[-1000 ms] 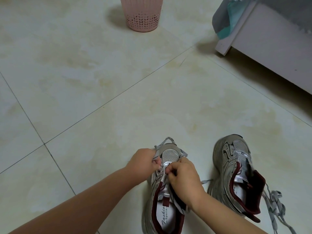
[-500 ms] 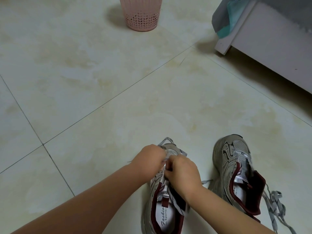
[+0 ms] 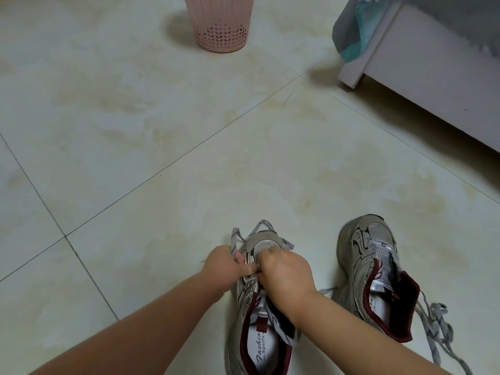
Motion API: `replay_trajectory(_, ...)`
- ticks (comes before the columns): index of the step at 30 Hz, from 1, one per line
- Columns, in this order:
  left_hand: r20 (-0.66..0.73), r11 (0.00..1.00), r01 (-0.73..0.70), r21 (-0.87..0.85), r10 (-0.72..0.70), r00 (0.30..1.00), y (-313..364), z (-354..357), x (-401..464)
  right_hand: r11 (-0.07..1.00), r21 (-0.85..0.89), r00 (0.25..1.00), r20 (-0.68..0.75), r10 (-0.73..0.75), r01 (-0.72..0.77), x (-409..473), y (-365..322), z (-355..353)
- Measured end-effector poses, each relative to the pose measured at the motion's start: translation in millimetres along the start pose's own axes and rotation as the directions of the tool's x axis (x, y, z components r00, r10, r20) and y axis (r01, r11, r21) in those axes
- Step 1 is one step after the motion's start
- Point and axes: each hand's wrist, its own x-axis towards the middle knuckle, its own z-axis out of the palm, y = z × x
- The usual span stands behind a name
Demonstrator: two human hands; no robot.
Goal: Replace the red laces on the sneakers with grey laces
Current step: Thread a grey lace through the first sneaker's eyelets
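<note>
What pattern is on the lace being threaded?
Grey lace with short dark dashes, clearest in the head view near the left hand.

Both forearms bare, no sleeves; left hand & right hand ungloved.

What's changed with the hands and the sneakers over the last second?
The left hand has drawn the grey lace out to the left of the near sneaker, so more of the strip shows beside the toe. The right hand has slid forward onto the toe mesh. The other sneaker, its loose lace and the pink basket stayed put.
</note>
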Motion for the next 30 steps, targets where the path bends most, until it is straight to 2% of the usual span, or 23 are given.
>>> replay_trajectory(3,-0.016,0.999,0.028,-0.02,-0.029,0.999,-4.3,4.7,-1.5,0.996,-0.054,0.997,0.041,-0.065,0.067,0.5,-2.5,-2.6)
replay_trajectory(6,-0.059,0.976,-0.143,0.162,0.154,0.986,-5.1,3.3,-4.1,0.988,-0.096,0.991,0.07,-0.111,0.117,1.3,-4.9,-5.2)
replay_trajectory(8,0.008,0.951,-0.225,0.213,0.229,0.973,-2.2,0.3,-8.6,0.981,-0.116,0.985,0.095,-0.142,0.153,1.4,-6.9,-6.3)
replay_trajectory(11,0.272,0.984,-0.173,-0.037,0.177,0.946,2.2,-3.0,-23.3,0.961,-0.149,0.966,0.152,-0.209,0.232,1.6,-9.0,-7.0)
replay_trajectory(14,0.398,0.997,-0.073,0.034,0.053,0.916,2.7,-10.5,-29.8,0.939,-0.169,0.946,0.179,-0.269,0.299,2.4,-5.6,-8.4)
replay_trajectory(17,0.454,0.99,-0.04,0.133,-0.025,0.891,1.6,-15.4,-32.1,0.915,-0.163,0.922,0.191,-0.336,0.368,2.7,0.0,-10.5)
replay_trajectory(20,0.409,0.978,-0.044,0.205,-0.045,0.911,-3.6,-8.7,-38.3,0.899,-0.126,0.901,0.175,-0.396,0.419,2.8,7.0,-13.0)
replay_trajectory(23,0.278,0.998,-0.036,0.052,0.021,0.96,-10.5,1.9,-46.5,0.912,-0.049,0.904,0.163,-0.395,0.408,0.2,11.2,-17.4)
replay_trajectory(25,0.223,0.999,-0.035,-0.001,0.035,0.974,-16.8,4.7,-47.7,0.927,0.022,0.917,0.138,-0.374,0.375,-4.0,14.2,-22.6)
replay_trajectory(28,0.164,0.998,-0.061,0.009,0.058,0.985,-23.7,4.2,-46.8,0.939,0.154,0.947,0.046,-0.318,0.308,-13.6,24.8,-29.7)
replay_trajectory(30,0.16,0.998,-0.055,0.017,0.052,0.986,-23.2,6.7,-46.8,0.958,0.181,0.975,-0.018,-0.221,0.221,-20.3,29.4,-30.3)
